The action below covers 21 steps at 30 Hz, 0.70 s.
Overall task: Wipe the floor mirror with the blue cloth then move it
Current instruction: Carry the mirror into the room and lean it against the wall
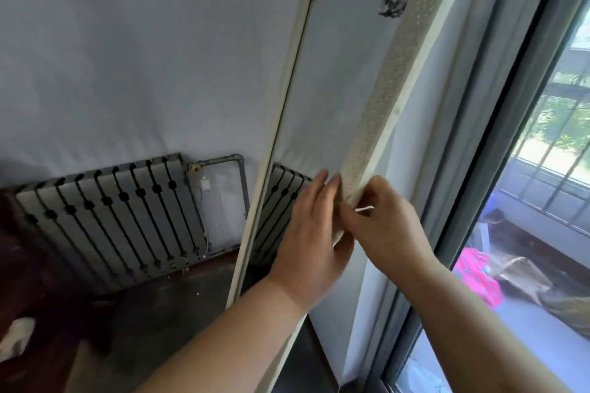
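A tall floor mirror with a cream, dimpled frame leans tilted in the room's corner by the window. My right hand is closed around the mirror's right frame edge at mid height. My left hand lies against the same frame edge from the glass side, fingers stretched out over it. A small dark mark sits near the glass's top right. No blue cloth is in view.
A grey radiator with a pipe runs along the wall to the left, reflected in the glass. The sliding window frame stands close on the right. A dark floor lies below, with a pale crumpled object at far left.
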Available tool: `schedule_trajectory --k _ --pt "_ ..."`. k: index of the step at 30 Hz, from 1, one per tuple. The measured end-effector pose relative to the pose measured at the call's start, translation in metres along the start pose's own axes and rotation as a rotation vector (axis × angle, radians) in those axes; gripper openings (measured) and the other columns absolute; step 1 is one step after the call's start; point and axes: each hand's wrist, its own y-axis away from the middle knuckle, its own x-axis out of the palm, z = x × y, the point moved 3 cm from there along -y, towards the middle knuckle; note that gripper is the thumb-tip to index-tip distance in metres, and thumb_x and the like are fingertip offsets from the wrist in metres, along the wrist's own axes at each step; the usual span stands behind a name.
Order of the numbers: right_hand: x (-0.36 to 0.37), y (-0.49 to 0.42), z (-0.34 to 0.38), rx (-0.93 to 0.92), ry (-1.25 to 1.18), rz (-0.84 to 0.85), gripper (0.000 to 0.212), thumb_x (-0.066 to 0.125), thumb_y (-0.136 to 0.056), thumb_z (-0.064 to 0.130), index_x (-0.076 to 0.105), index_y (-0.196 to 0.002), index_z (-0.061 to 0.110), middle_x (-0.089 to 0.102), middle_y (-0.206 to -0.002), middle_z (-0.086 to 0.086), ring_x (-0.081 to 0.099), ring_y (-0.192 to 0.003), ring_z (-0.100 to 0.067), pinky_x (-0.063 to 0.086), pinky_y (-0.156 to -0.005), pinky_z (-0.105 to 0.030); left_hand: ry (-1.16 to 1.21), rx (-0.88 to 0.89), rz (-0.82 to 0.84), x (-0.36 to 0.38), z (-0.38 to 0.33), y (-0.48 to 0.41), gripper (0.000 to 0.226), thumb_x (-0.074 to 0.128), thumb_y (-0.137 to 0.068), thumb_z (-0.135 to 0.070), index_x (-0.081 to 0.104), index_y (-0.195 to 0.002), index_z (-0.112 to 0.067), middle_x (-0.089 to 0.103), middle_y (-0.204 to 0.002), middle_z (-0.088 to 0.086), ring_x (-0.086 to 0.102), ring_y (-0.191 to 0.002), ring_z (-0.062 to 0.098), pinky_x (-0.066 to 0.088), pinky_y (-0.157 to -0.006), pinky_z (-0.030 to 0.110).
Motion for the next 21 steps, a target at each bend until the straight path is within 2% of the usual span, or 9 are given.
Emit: schedule_trajectory --k 2,4,8,11,12,16,19,21 --pt "0.002 0.001 0.01 -0.036 0.055 0.083 0.019 0.068 -0.084 0.04 0.055 -0.093 0.028 0.069 -0.086 0.014 0.066 -0.072 0.002 0.055 -0.063 -0.022 0.08 -0.036 -0.02 0.0 0.005 0.0 0.075 0.069 -0.088 -0.018 0.028 -0.151 -0.014 0.029 -0.157 0.002 0.024 -0.147 0.013 0.027 -0.119 0.032" --pt "0.007 -0.001 0.021 -0.065 0.11 0.154 0.023 0.064 -0.085 0.039 0.053 -0.101 0.027 0.068 -0.09 0.013 0.067 -0.08 -0.006 0.057 -0.07 -0.032 0.168 -0.08 -0.011 -0.004 0.012 0.0 0.076 0.068 -0.089 -0.015 0.025 -0.152 -0.019 0.034 -0.156 -0.001 0.031 -0.145 0.012 0.034 -0.116 0.04" --pt "0.022 -0.006 0.043 -0.161 0.176 0.224 0.021 0.058 -0.089 0.036 0.049 -0.104 0.025 0.063 -0.088 0.011 0.063 -0.078 -0.01 0.053 -0.062 -0.027 0.098 -0.133 -0.052 -0.024 0.021 0.003 0.075 0.064 -0.093 -0.019 0.02 -0.154 -0.026 0.038 -0.154 -0.008 0.038 -0.141 0.006 0.04 -0.112 0.036" --pt "0.038 -0.009 0.062 -0.237 0.193 0.256 0.02 0.056 -0.092 0.04 0.045 -0.1 0.025 0.056 -0.078 0.014 0.056 -0.066 -0.001 0.045 -0.053 -0.02 0.11 -0.185 -0.106 -0.045 0.025 0.006 0.073 0.064 -0.093 -0.02 0.022 -0.153 -0.027 0.041 -0.152 -0.009 0.041 -0.139 0.006 0.042 -0.11 0.038" --pt "0.044 -0.01 0.067 -0.255 0.199 0.267 0.021 0.055 -0.092 0.041 0.044 -0.1 0.025 0.055 -0.077 0.014 0.055 -0.066 -0.001 0.045 -0.053 -0.02 0.109 -0.21 -0.127 -0.052 0.026 0.007 0.072 0.064 -0.093 -0.021 0.024 -0.152 -0.028 0.045 -0.148 -0.009 0.045 -0.136 0.005 0.043 -0.109 0.037" --pt "0.068 -0.01 0.087 -0.3 0.168 0.299 0.03 0.056 -0.089 0.049 0.042 -0.1 0.025 0.059 -0.084 0.01 0.062 -0.075 -0.014 0.056 -0.066 -0.038 0.025 -0.325 -0.235 -0.076 0.033 0.013 0.068 0.063 -0.093 -0.021 0.025 -0.149 -0.032 0.059 -0.128 -0.015 0.059 -0.117 0.003 0.05 -0.099 0.028" --pt "0.087 -0.009 0.102 -0.36 0.168 0.313 0.033 0.052 -0.089 0.055 0.038 -0.092 0.026 0.055 -0.082 0.01 0.059 -0.07 -0.011 0.052 -0.058 -0.034 -0.017 -0.396 -0.356 -0.091 0.043 0.018 0.068 0.063 -0.091 -0.025 0.023 -0.145 -0.037 0.06 -0.118 -0.023 0.063 -0.106 0.004 0.054 -0.092 0.033" --pt "0.098 -0.008 0.111 -0.38 0.153 0.338 0.033 0.052 -0.089 0.055 0.037 -0.089 0.026 0.052 -0.081 0.012 0.055 -0.069 -0.006 0.045 -0.055 -0.029 0.004 -0.437 -0.435 -0.101 0.049 0.021 0.071 0.065 -0.09 -0.032 0.019 -0.142 -0.041 0.062 -0.123 -0.024 0.063 -0.107 0.001 0.054 -0.093 0.036"
